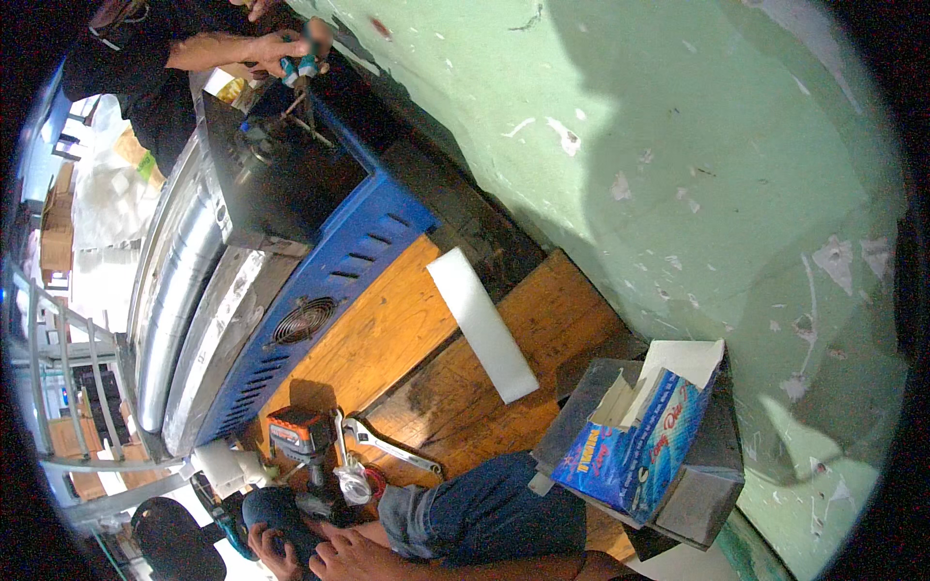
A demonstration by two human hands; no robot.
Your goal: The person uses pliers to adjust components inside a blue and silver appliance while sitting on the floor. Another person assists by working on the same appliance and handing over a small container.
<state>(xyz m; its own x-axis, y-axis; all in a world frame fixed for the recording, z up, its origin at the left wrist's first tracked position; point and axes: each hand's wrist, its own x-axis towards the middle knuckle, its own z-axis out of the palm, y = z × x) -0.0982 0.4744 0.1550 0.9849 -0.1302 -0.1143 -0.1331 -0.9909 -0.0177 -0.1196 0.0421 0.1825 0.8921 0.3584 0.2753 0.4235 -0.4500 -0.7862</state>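
Note:
At the lower edge my left hand rests with bent, parted fingers against dark blue denim at a knee. Beside it, my right hand lies with its fingers apart; its forearm comes in from the right along the bottom. I see nothing held in either hand, though the lower parts of both are cut off. Just beyond them stands an orange and grey cordless drill. A wrench lies on the wooden floor to its right. Left of my hands is a teal and black power tool.
A blue-framed machine with a metal roller fills the left. At the top, another person's hand holds teal-handled pliers. A white block lies on the floor. A blue carton sits by the green wall.

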